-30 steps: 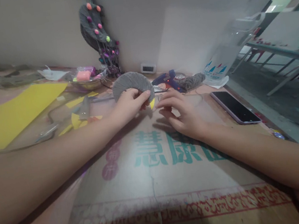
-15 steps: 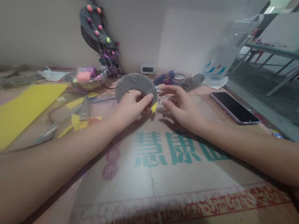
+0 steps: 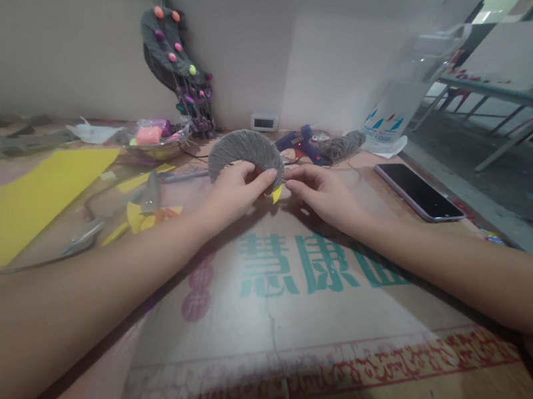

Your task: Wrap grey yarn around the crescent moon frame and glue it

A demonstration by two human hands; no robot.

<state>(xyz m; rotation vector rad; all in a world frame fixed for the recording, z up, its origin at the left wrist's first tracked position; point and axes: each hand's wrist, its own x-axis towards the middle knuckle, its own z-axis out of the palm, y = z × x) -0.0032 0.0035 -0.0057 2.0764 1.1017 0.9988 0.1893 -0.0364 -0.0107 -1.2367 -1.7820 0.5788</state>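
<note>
A crescent wrapped in grey yarn (image 3: 243, 149) is pinched in my left hand (image 3: 245, 189), thumb on its front, fingers behind. A small yellow tip (image 3: 277, 194) shows bare at its lower right end. My right hand (image 3: 318, 190) is at that end, thumb and forefinger drawn together on what looks like a thin strand of grey yarn; the strand is hardly visible between the fingers. Behind it lies a bundle of grey yarn (image 3: 345, 145), a loose strand curving from it towards my right hand. A blue glue gun (image 3: 305, 143) with a red light rests beside the bundle.
A phone (image 3: 420, 192) lies right of my forearm, below a clear plastic jug (image 3: 390, 105). Yellow sheet (image 3: 34, 202), scissors (image 3: 83, 236) and yellow scraps (image 3: 135, 217) lie left. A decorated grey moon (image 3: 166, 47) leans on the wall. Printed cardboard (image 3: 266, 327) covers the table.
My right hand has moved slightly left, up to the crescent's lower end, and its spread fingers have closed together. The crescent has shifted slightly right in my left hand.
</note>
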